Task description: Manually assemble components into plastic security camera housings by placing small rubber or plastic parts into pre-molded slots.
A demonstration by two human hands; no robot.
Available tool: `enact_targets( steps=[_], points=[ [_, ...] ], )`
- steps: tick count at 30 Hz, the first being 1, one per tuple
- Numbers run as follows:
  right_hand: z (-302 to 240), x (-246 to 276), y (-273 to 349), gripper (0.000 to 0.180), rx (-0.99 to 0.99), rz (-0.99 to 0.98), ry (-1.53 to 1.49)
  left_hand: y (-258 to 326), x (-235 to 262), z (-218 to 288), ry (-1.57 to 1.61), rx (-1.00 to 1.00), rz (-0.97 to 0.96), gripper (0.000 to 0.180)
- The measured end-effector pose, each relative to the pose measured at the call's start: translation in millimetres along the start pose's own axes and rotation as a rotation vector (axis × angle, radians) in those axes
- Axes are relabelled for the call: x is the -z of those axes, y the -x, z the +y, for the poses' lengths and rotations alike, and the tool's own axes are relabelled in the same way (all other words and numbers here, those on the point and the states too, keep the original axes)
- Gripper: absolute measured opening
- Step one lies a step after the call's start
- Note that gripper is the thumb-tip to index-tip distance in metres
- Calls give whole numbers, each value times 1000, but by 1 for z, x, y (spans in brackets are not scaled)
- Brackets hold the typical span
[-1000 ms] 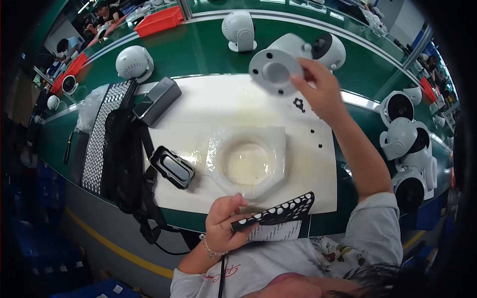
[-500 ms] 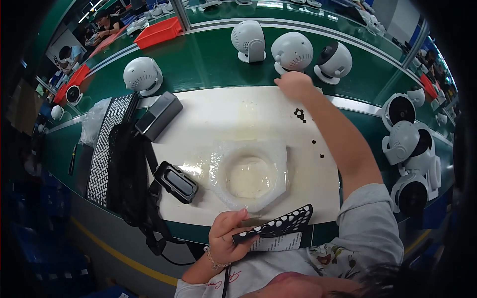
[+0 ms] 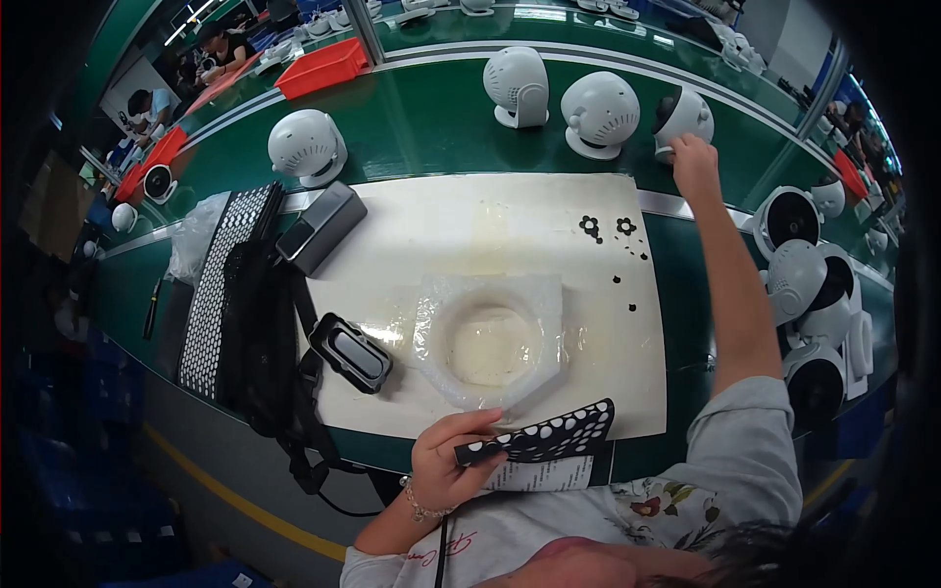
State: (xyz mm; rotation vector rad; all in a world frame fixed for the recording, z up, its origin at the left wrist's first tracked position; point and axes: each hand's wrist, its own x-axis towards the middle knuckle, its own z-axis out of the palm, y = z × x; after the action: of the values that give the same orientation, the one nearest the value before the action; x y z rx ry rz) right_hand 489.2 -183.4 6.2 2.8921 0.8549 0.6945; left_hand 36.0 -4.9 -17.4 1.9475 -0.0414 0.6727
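Low in front of me, my left hand [image 3: 453, 456] grips a black sheet [image 3: 549, 433] covered in white round dots, held tilted near the table's front edge. My right arm reaches far to the right, and my right hand [image 3: 696, 162] is closed at the base of a white ball-shaped camera [image 3: 683, 116] with a dark front. Its fingertips are partly hidden against the base. Beside it stand a second white camera [image 3: 600, 110] and a third [image 3: 517, 84]. Between my arms lies a translucent foam block [image 3: 431, 323] with a round hollow.
On the pale mat [image 3: 441, 220] lie small black flower-shaped pieces [image 3: 625, 226], a grey box-shaped device [image 3: 321, 227] and a black oval-rimmed part [image 3: 351, 353]. A black strapped bag [image 3: 257, 343] sits left. More white cameras crowd the right [image 3: 799, 269]; another [image 3: 307, 147] stands back left.
My right hand has moved right, from the middle camera to the dark-fronted one. A black flower piece is now uncovered on the mat. My left hand still holds the dotted sheet.
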Motion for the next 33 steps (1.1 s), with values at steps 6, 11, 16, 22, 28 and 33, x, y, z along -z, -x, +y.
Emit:
enact_targets(
  steps=[6,11,16,22,28,33],
  points=[
    [-52,122,34,31,18,91,-638,-4,-2,2,101,-8,-34,25],
    [-129,173,76,32,205,-300,-1564,-3,1,0,56,-30,-40,26],
    [-186,159,110,27,577,-291,-1411,-6,1,2,28,-26,-54,25],
    [-186,109,30,35,181,-715,-1472,-2,6,6,-16,19,-71,26],
    [-203,-15,-60,39,202,-425,-843,-1,6,1,3,-17,-62,27],
    [-199,-60,-79,57,-63,-18,-156,-2,8,0,-20,-31,-51,27]
  ],
)
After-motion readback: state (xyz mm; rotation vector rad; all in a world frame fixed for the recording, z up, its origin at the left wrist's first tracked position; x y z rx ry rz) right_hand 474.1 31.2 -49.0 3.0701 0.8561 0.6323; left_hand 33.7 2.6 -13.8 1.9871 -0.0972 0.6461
